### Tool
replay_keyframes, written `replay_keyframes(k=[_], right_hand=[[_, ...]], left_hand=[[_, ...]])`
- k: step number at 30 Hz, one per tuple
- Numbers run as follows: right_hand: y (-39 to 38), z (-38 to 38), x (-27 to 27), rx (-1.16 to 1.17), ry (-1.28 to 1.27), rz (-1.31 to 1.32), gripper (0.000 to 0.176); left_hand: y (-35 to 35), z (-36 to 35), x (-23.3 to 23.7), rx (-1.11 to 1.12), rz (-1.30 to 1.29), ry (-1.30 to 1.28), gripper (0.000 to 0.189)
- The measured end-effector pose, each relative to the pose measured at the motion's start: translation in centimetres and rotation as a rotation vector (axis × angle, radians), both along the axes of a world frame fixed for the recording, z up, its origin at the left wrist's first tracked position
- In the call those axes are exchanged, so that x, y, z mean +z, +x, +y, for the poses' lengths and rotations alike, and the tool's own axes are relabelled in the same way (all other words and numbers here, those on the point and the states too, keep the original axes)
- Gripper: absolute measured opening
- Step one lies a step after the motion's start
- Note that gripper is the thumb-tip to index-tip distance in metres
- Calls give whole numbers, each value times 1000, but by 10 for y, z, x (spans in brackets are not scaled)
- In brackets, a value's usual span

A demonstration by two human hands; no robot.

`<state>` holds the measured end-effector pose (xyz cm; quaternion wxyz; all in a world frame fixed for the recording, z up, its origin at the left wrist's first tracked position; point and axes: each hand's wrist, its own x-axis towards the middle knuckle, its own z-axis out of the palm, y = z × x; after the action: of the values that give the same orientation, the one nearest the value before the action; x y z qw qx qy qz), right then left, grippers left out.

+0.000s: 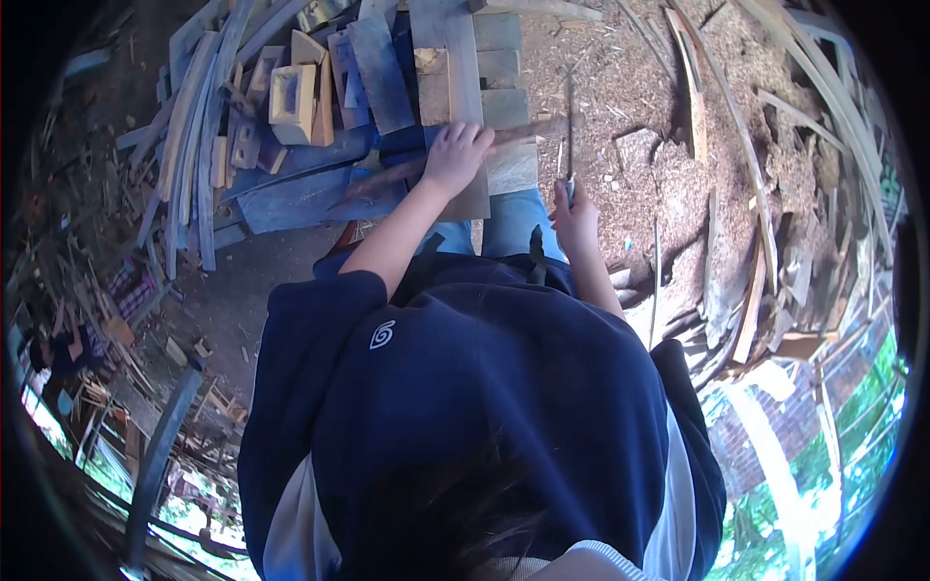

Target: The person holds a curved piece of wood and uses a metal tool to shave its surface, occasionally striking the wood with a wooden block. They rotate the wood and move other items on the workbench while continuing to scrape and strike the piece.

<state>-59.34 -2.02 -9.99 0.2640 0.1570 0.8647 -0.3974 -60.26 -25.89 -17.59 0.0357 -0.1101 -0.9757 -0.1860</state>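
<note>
Grey planks (510, 170) reach toward twelve o'clock on my feed, a rough brown stick (387, 178) slanting across them. At one I see a thin, straight blade (571, 121), its handle (570, 185) gripped by the right hand (578, 215); at twelve the left hand (457, 155) holds the stick.

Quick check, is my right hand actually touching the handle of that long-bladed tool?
Touching. The head view shows your right hand closed around the handle, with the thin blade pointing away from you.
</note>
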Motion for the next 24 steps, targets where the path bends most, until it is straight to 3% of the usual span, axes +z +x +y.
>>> replay_keyframes(k=[2, 8, 10, 13, 16, 18, 19, 21, 24], right_hand=[[14, -6, -2, 175, 119, 166, 35], [44, -16, -1, 64, 99, 87, 34], [51, -16, 7, 47, 120, 85, 34], [60, -13, 11, -19, 116, 80, 36], [69, -5, -9, -117, 165, 183, 31], [65, -3, -22, -410, -134, -38, 24], [63, -2, -28, -415, -141, -42, 24], [57, -10, -23, -620, -468, -59, 23], [44, -27, -12, -739, -630, 20, 20]], left_hand=[[-15, -1, -5, 4, -15, 46, 31], [-19, -3, -5, -15, 32, 131, 29], [-15, 2, -2, 20, 7, 187, 17], [-2, 18, -14, 45, -36, 178, 14], [8, 28, -20, 76, 80, 257, 20], [5, 31, -12, 113, 42, 332, 24], [2, 31, -9, 151, 8, 410, 28], [3, 29, -7, 137, -15, 380, 30], [1, 32, 10, 91, -73, 385, 30]])
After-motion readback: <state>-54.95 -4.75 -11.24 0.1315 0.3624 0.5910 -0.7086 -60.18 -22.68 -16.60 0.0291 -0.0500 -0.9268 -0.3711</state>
